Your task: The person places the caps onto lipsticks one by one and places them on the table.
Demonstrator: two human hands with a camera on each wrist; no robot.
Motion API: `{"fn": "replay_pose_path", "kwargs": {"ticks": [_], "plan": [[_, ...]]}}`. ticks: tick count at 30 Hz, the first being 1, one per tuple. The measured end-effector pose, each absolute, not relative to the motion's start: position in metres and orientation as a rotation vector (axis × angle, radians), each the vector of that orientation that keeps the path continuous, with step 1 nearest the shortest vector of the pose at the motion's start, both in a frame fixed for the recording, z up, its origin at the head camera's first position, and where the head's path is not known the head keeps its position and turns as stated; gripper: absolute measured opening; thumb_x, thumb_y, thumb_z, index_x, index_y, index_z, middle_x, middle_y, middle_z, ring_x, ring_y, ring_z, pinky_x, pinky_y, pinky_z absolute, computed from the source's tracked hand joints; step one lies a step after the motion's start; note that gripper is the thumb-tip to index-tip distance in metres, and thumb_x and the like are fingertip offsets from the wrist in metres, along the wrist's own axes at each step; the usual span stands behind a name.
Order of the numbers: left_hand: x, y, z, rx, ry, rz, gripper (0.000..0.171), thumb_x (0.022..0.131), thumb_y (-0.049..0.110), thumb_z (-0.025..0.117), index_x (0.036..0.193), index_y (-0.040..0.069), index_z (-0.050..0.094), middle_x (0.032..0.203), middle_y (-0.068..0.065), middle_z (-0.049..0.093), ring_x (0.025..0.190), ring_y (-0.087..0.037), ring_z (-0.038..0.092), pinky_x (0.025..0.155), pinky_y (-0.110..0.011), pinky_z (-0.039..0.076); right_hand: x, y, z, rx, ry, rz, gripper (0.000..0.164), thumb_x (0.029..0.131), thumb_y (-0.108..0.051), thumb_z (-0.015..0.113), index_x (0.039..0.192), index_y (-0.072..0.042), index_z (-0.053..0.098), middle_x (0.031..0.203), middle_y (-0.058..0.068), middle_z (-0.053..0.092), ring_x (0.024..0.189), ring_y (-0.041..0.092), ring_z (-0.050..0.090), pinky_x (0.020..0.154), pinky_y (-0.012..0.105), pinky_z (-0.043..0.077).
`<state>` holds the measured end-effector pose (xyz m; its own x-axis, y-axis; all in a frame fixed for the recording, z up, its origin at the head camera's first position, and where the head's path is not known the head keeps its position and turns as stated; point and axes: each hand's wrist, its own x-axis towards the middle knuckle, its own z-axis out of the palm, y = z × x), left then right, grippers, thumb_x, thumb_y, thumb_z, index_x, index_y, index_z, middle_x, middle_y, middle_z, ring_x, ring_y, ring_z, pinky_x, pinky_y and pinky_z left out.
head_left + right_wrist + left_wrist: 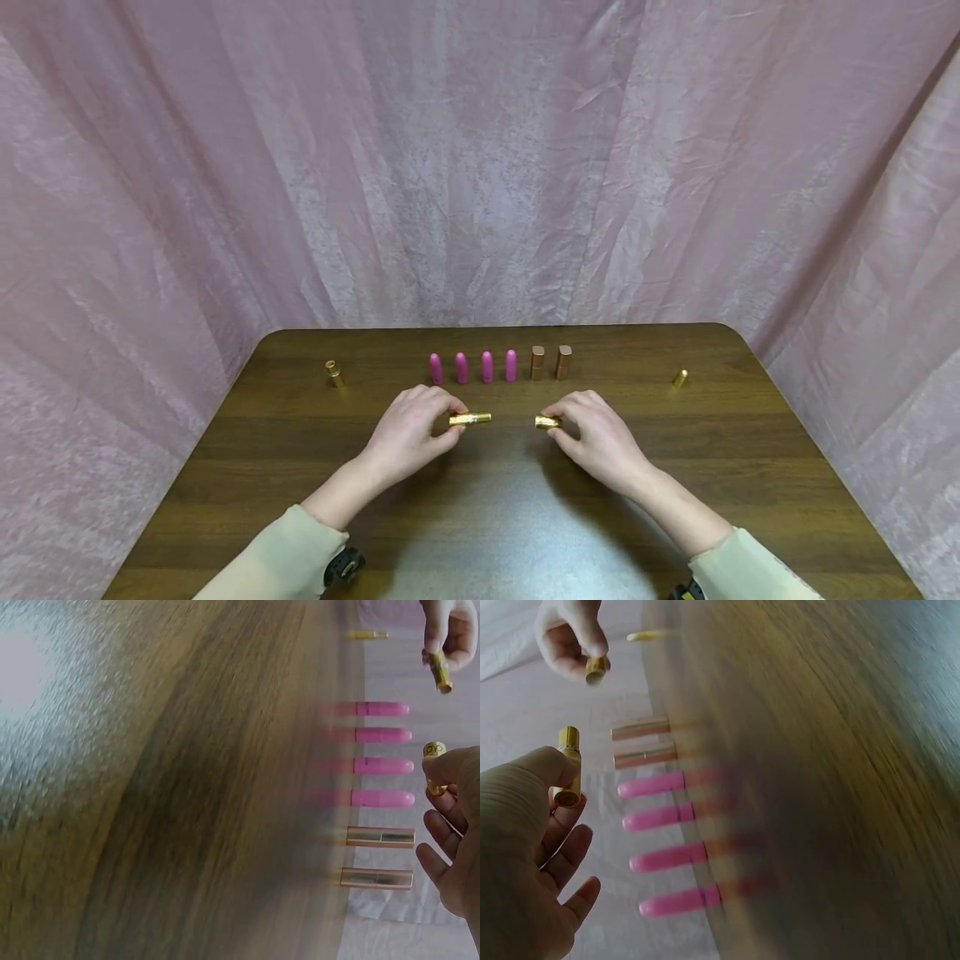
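My left hand [408,433] pinches a gold lipstick tube [472,418] between thumb and fingers, its narrower end pointing right. Across a gap, a short gold lipstick cap [547,422] is held by my right hand [600,437], between thumb and fingertips. Both pieces lie roughly level above the table and stay apart. In the left wrist view the tube [568,761] shows its narrow neck, and the cap [595,670] is seen beyond it. The right wrist view shows the cap [434,769] close up, with a marking on its end.
Behind the hands, several pink lipsticks [487,367] and two rose-gold lipsticks [537,363] stand in a row on the wooden table [480,517]. Another gold tube [334,373] stands at the back left, another gold cap [680,378] at the right. Pink curtains [480,167] hang behind.
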<state>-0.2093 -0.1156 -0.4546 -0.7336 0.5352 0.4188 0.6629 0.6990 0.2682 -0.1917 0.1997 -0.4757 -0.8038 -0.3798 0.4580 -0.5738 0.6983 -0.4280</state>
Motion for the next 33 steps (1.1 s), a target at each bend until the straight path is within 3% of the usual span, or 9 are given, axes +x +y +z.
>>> {"fn": "replay_pose_path", "kwargs": {"ticks": [8, 33], "plan": [[-0.209, -0.098, -0.459, -0.969, -2.595, -0.599, 0.018, 0.085, 0.023, 0.082, 0.100, 0.024, 0.071, 0.099, 0.013, 0.067, 0.097, -0.013, 0.060, 0.096, -0.041, 0.047, -0.192, 0.192, -0.472, 0.806, -2.558, 0.773, 0.026, 0.083, -0.012, 0.085, 0.107, -0.017, 0.077, 0.107, -0.009, 0.071, 0.107, 0.015, 0.060, 0.095, 0.039, 0.050], [-0.207, -0.079, -0.462, -1.043, -2.608, -0.655, 0.016, 0.090, 0.031, 0.079, 0.104, 0.026, 0.073, 0.106, 0.014, 0.069, 0.100, -0.010, 0.059, 0.093, -0.037, 0.047, -0.189, 0.173, -0.469, 0.893, -2.523, 0.810, 0.027, 0.083, -0.012, 0.086, 0.106, -0.019, 0.077, 0.106, -0.011, 0.071, 0.106, 0.012, 0.059, 0.092, 0.037, 0.050]]}}
